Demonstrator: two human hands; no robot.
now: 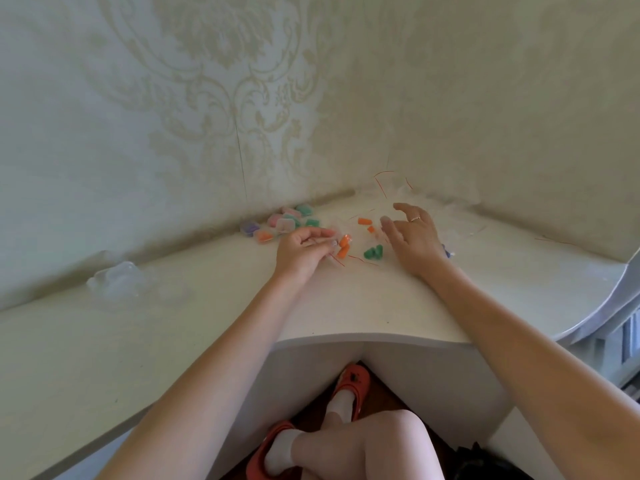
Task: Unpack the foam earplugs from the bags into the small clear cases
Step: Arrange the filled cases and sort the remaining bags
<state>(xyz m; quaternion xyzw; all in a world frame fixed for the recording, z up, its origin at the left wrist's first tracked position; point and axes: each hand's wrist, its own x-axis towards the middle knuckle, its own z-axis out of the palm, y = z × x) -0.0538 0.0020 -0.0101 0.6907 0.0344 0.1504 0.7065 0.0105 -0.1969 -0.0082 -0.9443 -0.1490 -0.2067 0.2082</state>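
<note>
Earplugs lie on the white table (346, 306) between both hands: left hand (303, 251) pinches a clear bag of orange earplugs (343, 245); right hand (414, 237) hovers spread, empty, beside green earplugs (373, 253); filled cases (282, 223) cluster behind the left hand.

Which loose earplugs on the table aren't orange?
The green pair, lying between the two hands, nearer the right hand. All other loose ones showing are orange.

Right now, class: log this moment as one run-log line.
left hand: pinching bagged orange earplugs | right hand: open, empty | green earplugs: bagged | filled cases: by wall
</note>
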